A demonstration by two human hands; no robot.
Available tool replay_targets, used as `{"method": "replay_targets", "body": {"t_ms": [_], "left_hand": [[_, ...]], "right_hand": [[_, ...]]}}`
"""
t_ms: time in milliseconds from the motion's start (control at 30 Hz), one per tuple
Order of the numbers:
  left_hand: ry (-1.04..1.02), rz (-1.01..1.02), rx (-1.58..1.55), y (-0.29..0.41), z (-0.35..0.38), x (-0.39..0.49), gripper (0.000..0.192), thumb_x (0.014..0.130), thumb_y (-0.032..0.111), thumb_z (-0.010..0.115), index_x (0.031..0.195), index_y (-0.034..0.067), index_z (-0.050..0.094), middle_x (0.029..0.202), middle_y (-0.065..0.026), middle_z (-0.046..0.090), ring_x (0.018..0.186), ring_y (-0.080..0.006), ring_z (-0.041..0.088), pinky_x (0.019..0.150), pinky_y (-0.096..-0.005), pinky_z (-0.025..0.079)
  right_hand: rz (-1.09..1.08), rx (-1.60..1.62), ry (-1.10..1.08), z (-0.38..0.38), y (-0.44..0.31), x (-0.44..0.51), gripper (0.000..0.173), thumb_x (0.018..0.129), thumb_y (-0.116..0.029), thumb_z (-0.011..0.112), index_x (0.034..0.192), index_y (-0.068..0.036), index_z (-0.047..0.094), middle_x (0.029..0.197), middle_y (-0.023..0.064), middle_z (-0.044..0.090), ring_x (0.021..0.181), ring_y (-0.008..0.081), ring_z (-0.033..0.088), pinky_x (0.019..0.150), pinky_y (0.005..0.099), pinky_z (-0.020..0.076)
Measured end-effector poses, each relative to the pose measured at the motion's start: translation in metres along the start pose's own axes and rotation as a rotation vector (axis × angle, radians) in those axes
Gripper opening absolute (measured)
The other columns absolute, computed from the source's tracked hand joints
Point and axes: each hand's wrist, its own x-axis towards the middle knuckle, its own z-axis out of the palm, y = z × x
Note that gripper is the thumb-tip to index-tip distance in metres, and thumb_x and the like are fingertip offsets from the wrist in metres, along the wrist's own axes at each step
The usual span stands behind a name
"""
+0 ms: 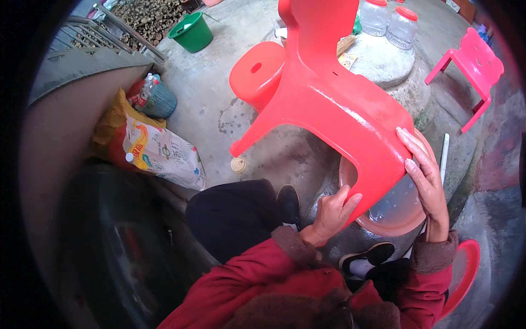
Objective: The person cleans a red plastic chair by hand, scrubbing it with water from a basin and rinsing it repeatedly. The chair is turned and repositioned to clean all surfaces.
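A red plastic chair (345, 111) is tilted over a round basin of water (388, 228). My left hand (331, 211) grips the near leg of the chair, thumb on top, its other fingers partly hidden. My right hand (423, 170), wet and with fingers spread, lies on the chair's right edge and does not close round it. Some bubbles float on the water under that edge. Behind the chair's left leg stands a red plastic stool (257, 76) with a slot in its top.
Left are a printed sack (164, 152), a blue bin of bottles (160, 98) and a green bucket (191, 33). Right are a pink child's chair (474, 63), a white pipe (444, 156) and a red basin (472, 263). Plastic jars (402, 28) stand on a round stone slab (380, 57).
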Motion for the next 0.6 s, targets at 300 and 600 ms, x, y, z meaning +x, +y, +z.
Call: {"method": "replay_targets", "body": {"t_ms": [300,600], "left_hand": [[0.030,0.018,-0.003,-0.001,0.001,-0.004,0.032,0.098,0.032,0.064,0.086,0.005,0.053,0.065,-0.0225,0.059,0.065,-0.0433,0.064,0.051,-0.0491,0.048],[0.041,0.079,0.015,-0.003,0.003,0.001,0.033,0.097,0.032,0.065,0.084,0.006,0.052,0.061,-0.0203,0.057,0.061,-0.0422,0.063,0.049,-0.0492,0.047]], "right_hand": [[0.011,-0.040,-0.210,0.009,-0.018,0.052,0.046,0.100,-0.018,0.056,0.142,0.002,0.053,0.146,0.0194,0.054,0.140,0.0270,0.046,0.118,0.0380,0.0298],[0.222,0.071,-0.172,-0.008,-0.023,0.021,0.057,0.092,-0.013,0.060,0.147,-0.002,0.049,0.153,0.0136,0.046,0.146,0.0239,0.035,0.121,0.0349,0.0203]]}}
